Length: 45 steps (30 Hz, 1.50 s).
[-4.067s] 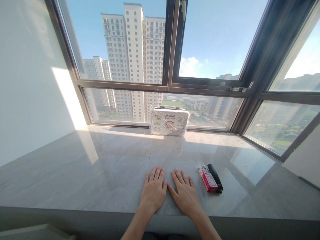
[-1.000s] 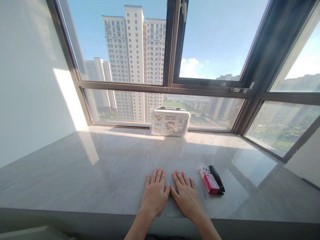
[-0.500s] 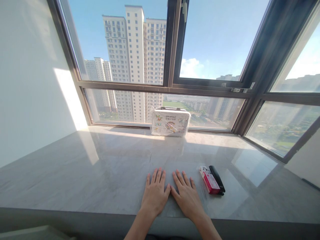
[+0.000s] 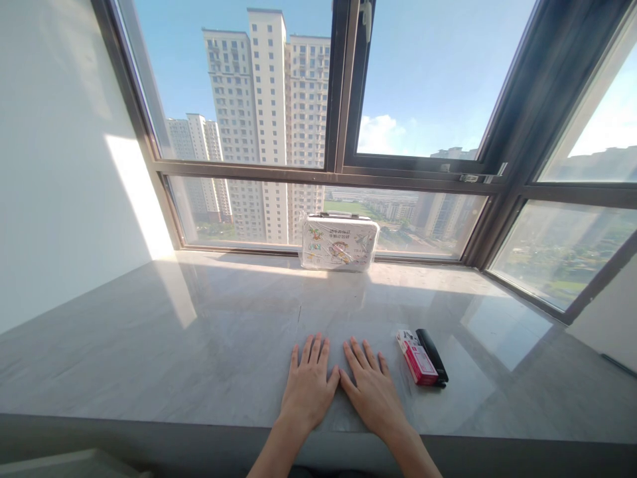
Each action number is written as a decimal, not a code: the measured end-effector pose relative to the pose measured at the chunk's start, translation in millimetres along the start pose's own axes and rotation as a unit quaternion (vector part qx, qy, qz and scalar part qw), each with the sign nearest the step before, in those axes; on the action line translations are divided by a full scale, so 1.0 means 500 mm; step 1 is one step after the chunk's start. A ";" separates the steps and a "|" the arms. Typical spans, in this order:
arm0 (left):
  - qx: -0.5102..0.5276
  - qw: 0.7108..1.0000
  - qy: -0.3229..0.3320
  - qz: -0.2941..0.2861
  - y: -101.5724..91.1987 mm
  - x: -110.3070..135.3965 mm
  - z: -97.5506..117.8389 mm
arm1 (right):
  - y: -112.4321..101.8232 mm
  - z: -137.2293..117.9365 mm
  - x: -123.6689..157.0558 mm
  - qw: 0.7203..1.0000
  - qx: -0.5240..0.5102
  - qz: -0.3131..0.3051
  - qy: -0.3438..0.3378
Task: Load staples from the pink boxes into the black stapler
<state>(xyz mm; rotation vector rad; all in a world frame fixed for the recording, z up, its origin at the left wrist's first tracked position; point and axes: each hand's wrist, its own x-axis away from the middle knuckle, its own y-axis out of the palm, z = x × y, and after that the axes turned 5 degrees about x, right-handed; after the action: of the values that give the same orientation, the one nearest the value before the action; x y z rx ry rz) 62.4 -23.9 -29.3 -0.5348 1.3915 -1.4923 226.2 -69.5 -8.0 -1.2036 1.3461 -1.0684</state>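
My left hand (image 4: 308, 385) lies flat, palm down, on the grey stone sill (image 4: 174, 345), fingers stretched out, holding nothing. Right beside it my right hand (image 4: 372, 390) also lies flat and open, thumbs nearly touching. A small red and white box (image 4: 417, 358) rests just to the right of my right hand, and a black stapler (image 4: 432, 355) lies against the box's far side. Neither hand touches them.
A white printed carry case wrapped in clear plastic (image 4: 339, 243) stands upright against the window at the back middle. Dark window frames (image 4: 343, 86) close the sill at the back and right. A white wall (image 4: 54, 166) bounds the left side.
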 end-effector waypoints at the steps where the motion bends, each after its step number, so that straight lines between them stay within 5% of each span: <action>1: 0.001 1.000 0.000 0.001 0.000 0.000 0.000 | 0.000 0.000 0.000 1.000 0.000 0.000 -0.001; 45: 0.008 1.000 0.003 0.003 -0.003 0.002 0.002 | 0.008 0.001 -0.003 1.000 -0.004 0.002 0.006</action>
<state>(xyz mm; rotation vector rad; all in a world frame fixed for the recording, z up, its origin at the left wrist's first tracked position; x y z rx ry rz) 62.2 -25.4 -28.1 -0.5160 1.3840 -1.5000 226.3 -67.4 -11.6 -1.2024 1.3620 -1.0694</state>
